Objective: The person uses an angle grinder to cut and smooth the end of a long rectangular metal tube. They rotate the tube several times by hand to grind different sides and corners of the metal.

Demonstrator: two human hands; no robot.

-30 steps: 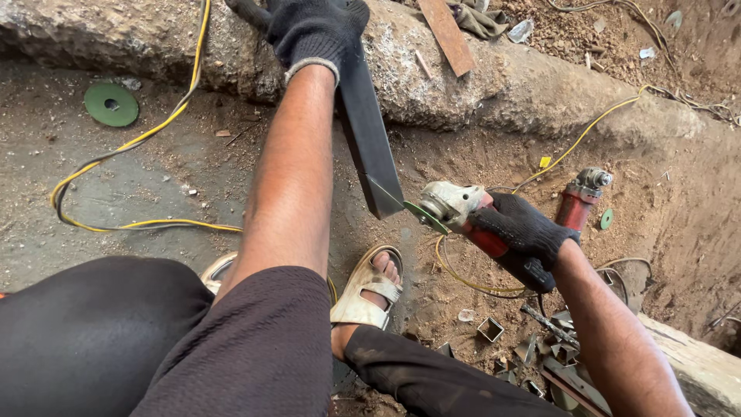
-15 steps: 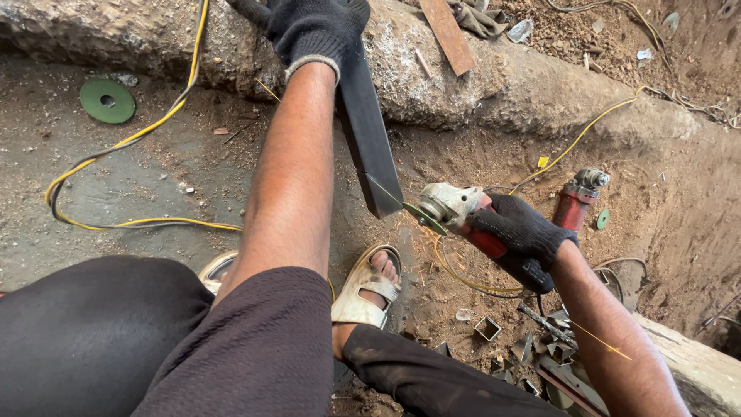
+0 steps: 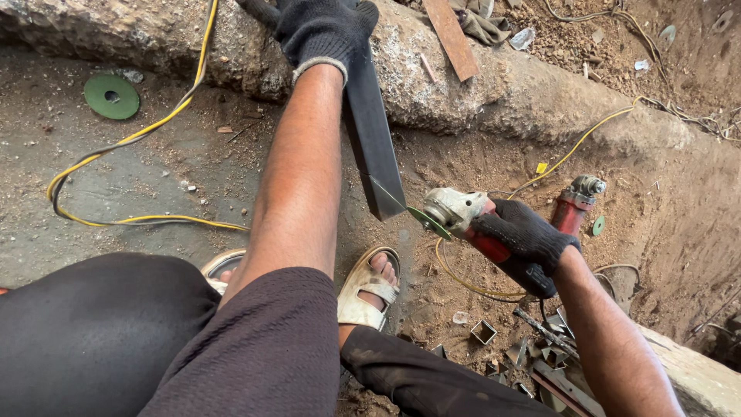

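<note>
My left hand (image 3: 320, 29), in a dark knit glove, grips the upper part of a dark square metal tube (image 3: 374, 147) that slants down from the stone ledge toward my feet. My right hand (image 3: 523, 235), also gloved, holds a red angle grinder (image 3: 471, 224) by its body. The grinder's green disc (image 3: 428, 222) sits right beside the tube's lower cut end, at or just off its edge. My sandalled foot (image 3: 369, 284) rests on the dirt just below the tube's end.
A rough stone ledge (image 3: 494, 93) runs across the top. A yellow cable (image 3: 131, 147) loops over the dirt at left, near a loose green disc (image 3: 112, 96). A second red grinder (image 3: 575, 207) lies at right. Short cut tube pieces (image 3: 525, 351) litter the ground at lower right.
The grinder has stayed at the tube's lower end with only slight shifts. The view has moved a little. Both hands keep their hold.
</note>
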